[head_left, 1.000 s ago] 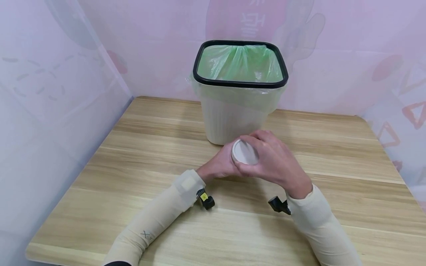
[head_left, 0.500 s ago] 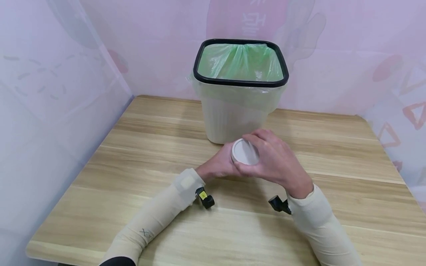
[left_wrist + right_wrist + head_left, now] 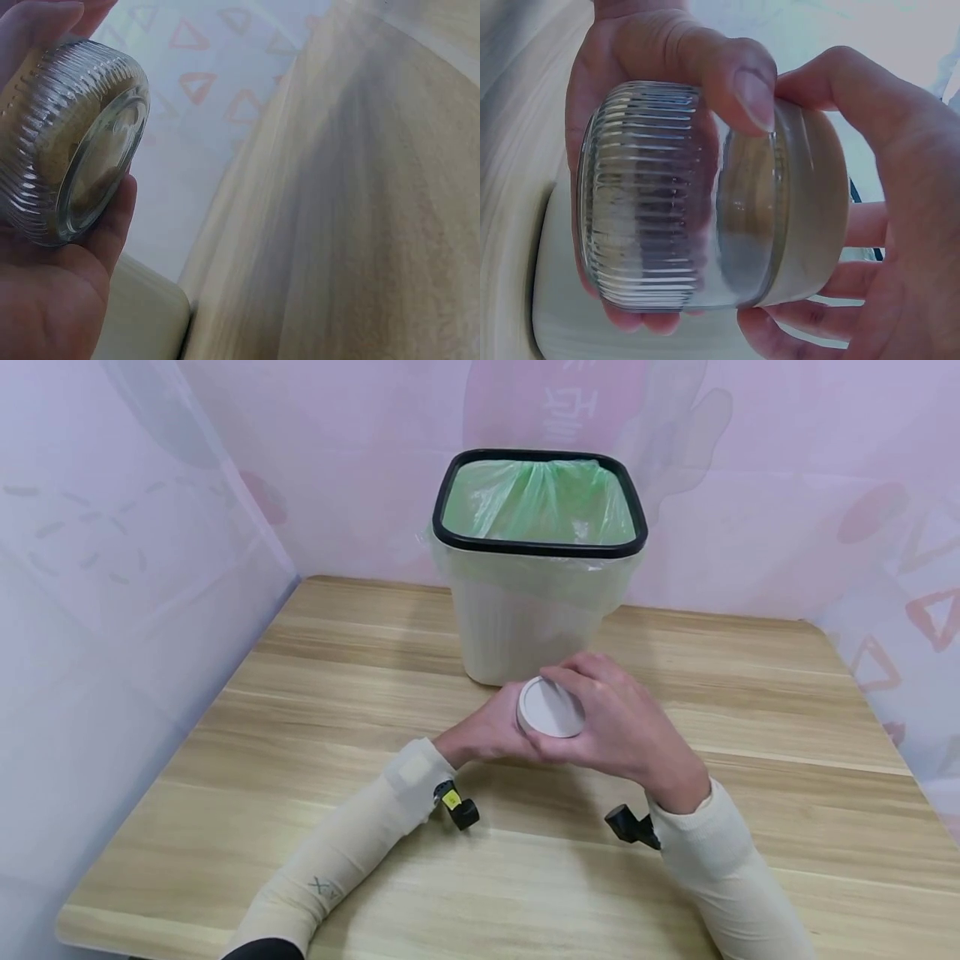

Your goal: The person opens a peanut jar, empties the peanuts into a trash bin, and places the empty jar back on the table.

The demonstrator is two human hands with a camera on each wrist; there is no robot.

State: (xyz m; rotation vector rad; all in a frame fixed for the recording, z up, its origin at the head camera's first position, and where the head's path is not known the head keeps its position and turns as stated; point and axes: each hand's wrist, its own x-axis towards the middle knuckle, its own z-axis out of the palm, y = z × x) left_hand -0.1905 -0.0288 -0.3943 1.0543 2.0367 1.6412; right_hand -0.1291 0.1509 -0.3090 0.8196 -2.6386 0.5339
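A ribbed clear glass jar (image 3: 641, 202) with a smooth band near its mouth is held above the table between both hands. Its off-white round lid (image 3: 551, 708) is on the jar and faces up toward the head camera. My left hand (image 3: 491, 727) grips the glass body, its thumb along the side in the right wrist view. My right hand (image 3: 626, 722) holds the lid by its rim, thumb and fingers on opposite sides. In the left wrist view the jar's round base (image 3: 105, 165) shows. No contents can be made out through the glass.
Just behind the hands stands a cream trash bin (image 3: 525, 618) with a black rim (image 3: 540, 548) and a green plastic liner (image 3: 547, 502). The wooden table (image 3: 300, 735) meets printed fabric walls (image 3: 360, 468) at the back and left.
Both hands and the jar have shifted very slightly left and toward the person. The grips look the same, and the lid stays on the jar.
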